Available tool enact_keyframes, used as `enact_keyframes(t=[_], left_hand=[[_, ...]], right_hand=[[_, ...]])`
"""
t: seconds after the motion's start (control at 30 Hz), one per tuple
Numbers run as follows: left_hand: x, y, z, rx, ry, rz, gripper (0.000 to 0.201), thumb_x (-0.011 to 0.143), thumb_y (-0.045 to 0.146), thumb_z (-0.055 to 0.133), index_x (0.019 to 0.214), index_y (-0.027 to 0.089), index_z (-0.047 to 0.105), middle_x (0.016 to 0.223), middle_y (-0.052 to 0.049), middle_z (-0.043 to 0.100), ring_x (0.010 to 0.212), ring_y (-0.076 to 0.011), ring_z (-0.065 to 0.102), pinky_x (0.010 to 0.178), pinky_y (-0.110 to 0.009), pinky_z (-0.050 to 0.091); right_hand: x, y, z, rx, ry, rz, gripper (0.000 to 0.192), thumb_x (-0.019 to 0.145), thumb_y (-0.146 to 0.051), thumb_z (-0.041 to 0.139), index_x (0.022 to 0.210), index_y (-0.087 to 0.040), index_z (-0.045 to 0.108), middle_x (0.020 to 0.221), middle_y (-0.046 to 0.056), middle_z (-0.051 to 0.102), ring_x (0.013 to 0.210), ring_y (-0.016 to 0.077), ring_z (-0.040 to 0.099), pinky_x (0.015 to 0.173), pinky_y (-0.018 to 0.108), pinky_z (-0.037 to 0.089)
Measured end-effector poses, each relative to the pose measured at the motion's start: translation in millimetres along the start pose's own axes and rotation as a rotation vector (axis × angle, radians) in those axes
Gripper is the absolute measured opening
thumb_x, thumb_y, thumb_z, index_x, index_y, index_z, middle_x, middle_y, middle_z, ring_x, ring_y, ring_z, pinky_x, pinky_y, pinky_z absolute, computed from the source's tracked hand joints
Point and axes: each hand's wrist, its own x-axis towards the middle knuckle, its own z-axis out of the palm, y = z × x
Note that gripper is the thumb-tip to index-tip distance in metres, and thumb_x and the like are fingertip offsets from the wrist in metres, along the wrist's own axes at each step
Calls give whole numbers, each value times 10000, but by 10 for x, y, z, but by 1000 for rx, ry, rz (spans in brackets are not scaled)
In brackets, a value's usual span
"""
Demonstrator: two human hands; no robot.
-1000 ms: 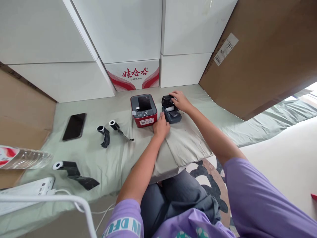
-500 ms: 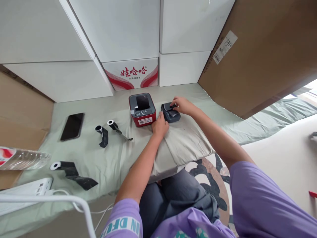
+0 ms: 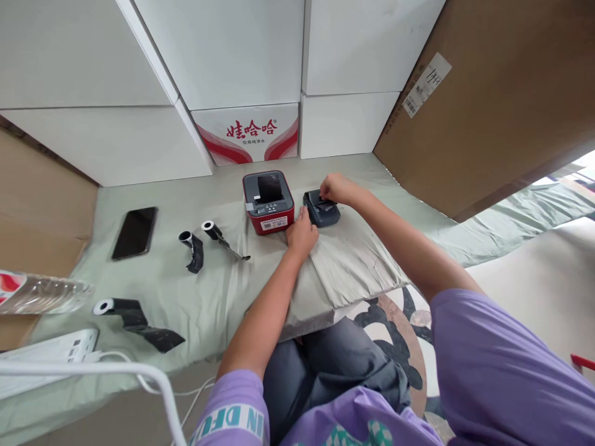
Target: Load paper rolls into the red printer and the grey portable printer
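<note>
Two printers, one red (image 3: 268, 202) and one dark (image 3: 321, 209), three black rolls (image 3: 191, 247), one phone (image 3: 134, 232), one bottle (image 3: 41, 295)

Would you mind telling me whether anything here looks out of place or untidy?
Yes. Three label rolls lie loose on the green sheet, left of the red printer, each with dark tape trailing unwound. At the left edge a clear plastic bottle lies tipped on its side.
</note>
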Motion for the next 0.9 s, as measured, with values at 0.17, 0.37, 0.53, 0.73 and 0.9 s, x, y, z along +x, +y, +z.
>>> enact_keyframes(t=[0.17, 0.37, 0.53, 0.73, 0.9], left_hand=[[-7, 5, -6, -3, 7, 6, 736, 930, 230, 454, 1643, 153, 286, 1672, -85, 384, 1263, -265, 659, 1002, -368, 573], [-6, -2, 0, -13, 0, 1, 737, 925, 228, 464, 1639, 160, 293, 1670, -81, 387, 1319, -253, 625, 1038, -345, 549], [-30, -3, 0, -5, 27, 19, 718, 932, 231, 450, 1630, 134, 309, 1661, -85, 404, 1366, -246, 590, 1061, -335, 532], [-70, -23, 2, 15, 23, 7, 719, 940, 233, 452, 1640, 177, 298, 1668, -74, 392, 1377, -231, 581, 1087, -317, 510], [-95, -35, 11, 23, 40, 14, 705, 953, 229, 457, 1639, 195, 302, 1649, -79, 427, 1370, -223, 588, 1098, -306, 494]], right_hand=[[-44, 34, 91, -22, 60, 8, 192, 808, -75, 659, 865, -156, 824, 919, 119, 805, 868, 249, 718, 776, 325, 500], [-139, 67, 137, -52, 39, -20, 199, 894, -203, 623, 829, -171, 808, 838, 94, 776, 770, 206, 665, 699, 305, 440], [-200, -14, 110, -157, 10, 9, 313, 968, -294, 557, 822, -179, 808, 837, 105, 764, 741, 199, 635, 649, 315, 384], [-245, -151, 24, -167, -78, 95, 252, 936, -291, 605, 946, -172, 826, 879, 132, 785, 797, 244, 678, 674, 335, 410], [-249, -197, 20, -187, -83, 133, 229, 922, -291, 650, 1029, -180, 818, 1020, 168, 791, 920, 281, 707, 729, 334, 454]])
